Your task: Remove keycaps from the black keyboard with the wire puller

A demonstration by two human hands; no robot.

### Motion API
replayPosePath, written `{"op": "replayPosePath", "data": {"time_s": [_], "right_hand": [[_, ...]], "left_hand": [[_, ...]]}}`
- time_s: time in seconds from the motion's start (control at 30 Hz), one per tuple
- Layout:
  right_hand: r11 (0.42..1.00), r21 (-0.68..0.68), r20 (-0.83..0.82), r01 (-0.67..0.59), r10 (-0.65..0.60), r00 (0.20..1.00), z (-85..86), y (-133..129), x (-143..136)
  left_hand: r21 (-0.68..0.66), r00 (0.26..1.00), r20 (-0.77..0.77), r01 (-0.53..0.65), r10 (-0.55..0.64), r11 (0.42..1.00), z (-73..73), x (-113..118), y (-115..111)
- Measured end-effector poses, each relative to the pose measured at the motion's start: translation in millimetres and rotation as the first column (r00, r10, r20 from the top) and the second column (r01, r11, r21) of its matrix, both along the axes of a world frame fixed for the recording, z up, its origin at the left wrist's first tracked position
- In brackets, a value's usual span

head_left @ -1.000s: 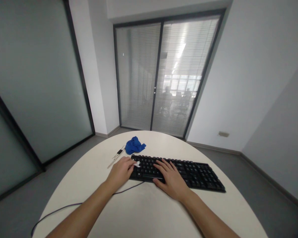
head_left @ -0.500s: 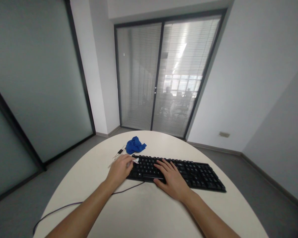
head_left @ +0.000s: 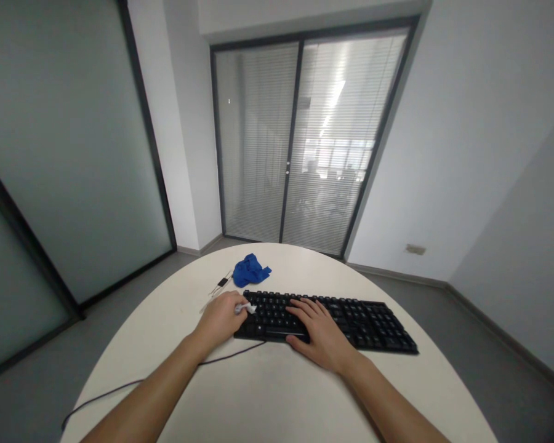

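pinching white wipe (head_left: pixel 249 308) in left hand (head_left: pixel 221 320), right hand (head_left: pixel 321 335) flat on keyboard (head_left: pixel 373 323)

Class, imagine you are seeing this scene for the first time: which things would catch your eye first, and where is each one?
The black keyboard lies across the middle of the round white table. The right hand rests flat on its keys, while the left hand pinches a small white wipe at its left end. Behind that end lies a crumpled blue cloth, the only bright colour.
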State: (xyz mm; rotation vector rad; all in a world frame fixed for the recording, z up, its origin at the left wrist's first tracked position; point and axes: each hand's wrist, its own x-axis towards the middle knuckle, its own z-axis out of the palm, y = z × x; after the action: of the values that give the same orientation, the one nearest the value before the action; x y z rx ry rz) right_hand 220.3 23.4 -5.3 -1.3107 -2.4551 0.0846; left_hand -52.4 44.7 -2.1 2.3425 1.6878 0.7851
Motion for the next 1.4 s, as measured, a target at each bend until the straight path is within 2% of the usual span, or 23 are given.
{"op": "replayPosePath", "data": {"time_s": [0.13,0.27,0.4,0.5,0.67,0.77,0.83,0.97,1.1,1.27,1.4], "right_hand": [[1.000,0.004,0.004,0.003,-0.003,1.000,-2.3,1.0,1.4],[1.000,0.008,0.002,0.000,0.000,1.000,-3.8,0.9,1.3],[1.000,0.008,0.001,-0.002,0.002,1.000,-3.1,0.0,0.3],[1.000,0.004,0.005,-0.001,0.001,1.000,-1.9,-0.3,-0.2],[1.000,0.005,0.001,0.003,-0.003,1.000,0.1,-1.7,-1.1],[1.000,0.015,-0.008,0.007,-0.007,1.000,1.4,-2.5,-1.5],[1.000,0.019,-0.013,0.002,-0.002,1.000,2.4,-2.5,-1.6],[0.999,0.032,-0.030,-0.025,0.026,0.999,3.9,-1.9,-1.2],[0.999,0.037,-0.040,-0.032,0.033,0.999,3.0,-1.0,-1.2],[0.998,0.040,-0.052,-0.040,0.042,0.998,1.9,-1.2,-1.4],[0.998,0.038,-0.056,-0.041,0.043,0.997,3.4,-2.3,-1.0]], "left_hand": [[0.075,0.999,0.046,-0.031,0.027,0.997,-5.2,0.3,2.0],[0.203,0.980,0.190,0.023,-0.062,0.979,-20.6,-1.1,12.7],[0.170,0.968,0.213,0.094,-0.130,0.981,-31.1,-2.3,20.1],[0.097,0.969,0.218,0.096,-0.115,0.991,-29.3,-4.2,19.9],[0.033,0.993,0.120,0.019,-0.023,0.999,-14.4,-4.6,12.2],[0.046,0.997,0.065,-0.039,0.036,0.998,-10.7,-2.3,8.0],[0.094,0.994,0.088,-0.074,0.066,0.993,-13.6,-1.9,8.6],[0.213,0.979,0.203,-0.026,-0.018,0.977,-27.0,-5.7,17.2],[0.183,0.976,0.206,0.032,-0.070,0.983,-34.7,-9.0,23.6],[0.084,0.977,0.205,0.047,-0.063,0.995,-28.9,-7.9,21.1],[0.080,0.992,0.124,0.020,-0.030,0.997,-20.9,-5.3,16.0]]}}
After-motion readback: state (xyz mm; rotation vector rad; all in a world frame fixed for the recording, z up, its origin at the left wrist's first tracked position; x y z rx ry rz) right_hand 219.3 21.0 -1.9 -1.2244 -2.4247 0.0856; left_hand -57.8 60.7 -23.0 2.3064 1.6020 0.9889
